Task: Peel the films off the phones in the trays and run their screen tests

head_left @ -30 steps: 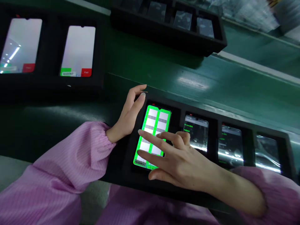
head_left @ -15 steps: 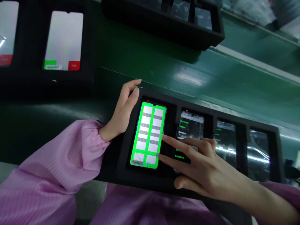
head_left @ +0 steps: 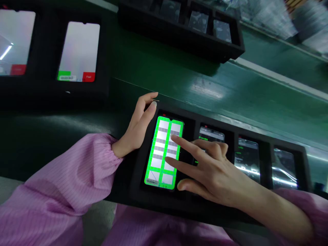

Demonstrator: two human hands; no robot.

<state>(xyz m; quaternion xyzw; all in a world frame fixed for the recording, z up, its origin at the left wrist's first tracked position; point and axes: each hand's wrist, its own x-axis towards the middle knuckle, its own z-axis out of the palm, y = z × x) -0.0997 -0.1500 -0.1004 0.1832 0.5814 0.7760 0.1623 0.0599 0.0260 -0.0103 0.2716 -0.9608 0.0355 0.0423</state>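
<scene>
- right hand (head_left: pixel 212 174): open, grasping nothing, reaches in from 4 o'clock
- its fingertips (head_left: pixel 173 137): index and middle sit over the lit screen; can't tell if they're touching glass
- its thumb (head_left: pixel 181 185): just beside the phone's lower edge, over the tray
- left hand (head_left: pixel 137 126): relaxed, half curled, holding nothing, just off the phone at 9 o'clock, fingertips near the tray's corner
- phone (head_left: pixel 164 152): lying flat in the leftmost slot of the near tray, screen showing a bright green grid over grey and white blocks
- black foam tray (head_left: pixel 189 201): under both hands, slots running toward 3 o'clock
- three more phones (head_left: pixel 248 159): in the next slots, dark screens, the first partly behind the right hand
- second tray (head_left: pixel 51 97): at 10 o'clock, two white-screened phones with green and red buttons
- third tray (head_left: pixel 179 39): at 12 o'clock, holding dark phones
- green belt (head_left: pixel 166 65): under the trays
- pink striped sleeves (head_left: pixel 58 181): on both arms, cuffs gathered at the wrists
</scene>
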